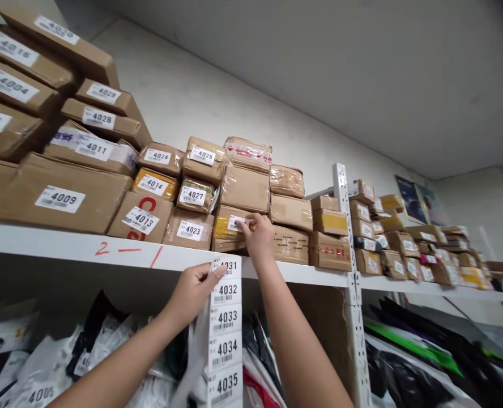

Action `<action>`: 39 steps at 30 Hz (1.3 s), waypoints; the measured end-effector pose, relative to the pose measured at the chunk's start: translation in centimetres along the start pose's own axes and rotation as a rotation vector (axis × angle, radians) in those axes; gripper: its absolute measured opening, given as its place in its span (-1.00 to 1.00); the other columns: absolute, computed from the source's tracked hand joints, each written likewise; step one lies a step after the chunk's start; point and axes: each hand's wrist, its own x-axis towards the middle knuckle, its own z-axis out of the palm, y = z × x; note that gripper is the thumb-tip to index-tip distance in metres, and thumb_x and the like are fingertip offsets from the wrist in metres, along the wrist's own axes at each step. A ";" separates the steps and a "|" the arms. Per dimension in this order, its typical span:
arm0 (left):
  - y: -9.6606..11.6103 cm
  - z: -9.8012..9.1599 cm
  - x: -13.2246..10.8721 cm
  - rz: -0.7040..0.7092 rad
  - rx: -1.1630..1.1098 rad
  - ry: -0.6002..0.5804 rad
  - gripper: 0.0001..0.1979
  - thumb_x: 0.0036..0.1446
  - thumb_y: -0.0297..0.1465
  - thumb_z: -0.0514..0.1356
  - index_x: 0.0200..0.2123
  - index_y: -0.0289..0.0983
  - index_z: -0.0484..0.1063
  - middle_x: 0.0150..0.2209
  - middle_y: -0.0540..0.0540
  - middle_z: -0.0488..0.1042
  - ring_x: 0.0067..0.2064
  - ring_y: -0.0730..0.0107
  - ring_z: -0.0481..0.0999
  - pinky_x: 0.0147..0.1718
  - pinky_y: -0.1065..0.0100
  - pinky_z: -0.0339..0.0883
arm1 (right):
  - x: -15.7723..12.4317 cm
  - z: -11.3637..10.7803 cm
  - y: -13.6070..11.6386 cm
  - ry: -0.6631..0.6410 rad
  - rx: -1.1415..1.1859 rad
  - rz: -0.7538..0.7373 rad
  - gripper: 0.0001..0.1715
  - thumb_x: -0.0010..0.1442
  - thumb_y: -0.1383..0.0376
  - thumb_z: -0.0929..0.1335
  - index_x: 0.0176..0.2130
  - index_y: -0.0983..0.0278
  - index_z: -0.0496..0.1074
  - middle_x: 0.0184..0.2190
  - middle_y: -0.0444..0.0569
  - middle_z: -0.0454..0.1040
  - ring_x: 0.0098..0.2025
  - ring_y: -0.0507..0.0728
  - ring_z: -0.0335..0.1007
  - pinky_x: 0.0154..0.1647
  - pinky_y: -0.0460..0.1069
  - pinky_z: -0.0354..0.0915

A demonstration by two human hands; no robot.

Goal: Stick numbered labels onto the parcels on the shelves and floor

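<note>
My left hand [192, 292] is closed on the top of a hanging strip of numbered labels [225, 326], printed 4031 down to 4035. My right hand [258, 232] reaches up to the top shelf, its fingertips pressed on a small white label [237, 222] against the front of a yellow-taped cardboard box [226, 229]. That box stands beside the box labelled 4023 [190, 229]. Other brown boxes around it carry labels such as 4027 [196, 195] and 4013 [141, 218].
The white shelf board [85, 246] has red marks on its edge. A perforated white upright [347, 272] divides the shelving. More small parcels [404, 243] fill the shelf to the right. Below lie white, black and green plastic mailer bags [43, 362].
</note>
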 end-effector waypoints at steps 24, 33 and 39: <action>3.6 1.4 8.5 0.240 -0.108 0.222 -0.76 -0.02 -0.24 0.25 -0.35 -0.29 0.45 -0.43 -0.04 0.51 -0.41 0.38 0.43 -0.43 0.41 0.23 | 0.8 -2.0 -3.2 -0.240 0.652 0.414 -0.67 -0.25 0.24 0.53 -0.42 0.29 0.48 -0.60 -0.14 0.49 -0.52 0.04 0.38 -0.44 -0.03 0.34; 3.7 0.2 9.5 0.287 -0.138 0.351 -0.71 -0.05 -0.17 0.26 -0.54 -0.26 0.33 -0.58 0.06 0.35 -0.52 0.48 0.27 -0.50 0.43 0.12 | 1.4 -1.1 -4.4 -0.314 0.515 0.217 -0.84 -0.10 0.27 0.45 -0.47 0.29 0.44 -0.53 -0.12 0.49 -0.49 0.01 0.37 -0.43 -0.06 0.31; 4.2 0.3 10.0 0.112 -0.172 0.219 -0.61 -0.19 -0.10 0.32 -0.64 -0.28 0.32 -0.66 0.05 0.32 -0.61 0.49 0.23 -0.61 0.43 0.05 | 4.5 -0.3 -4.2 -0.130 0.324 -0.100 -0.95 0.01 0.35 0.39 -0.47 0.26 0.40 -0.51 -0.12 0.49 -0.44 0.04 0.39 -0.38 -0.06 0.30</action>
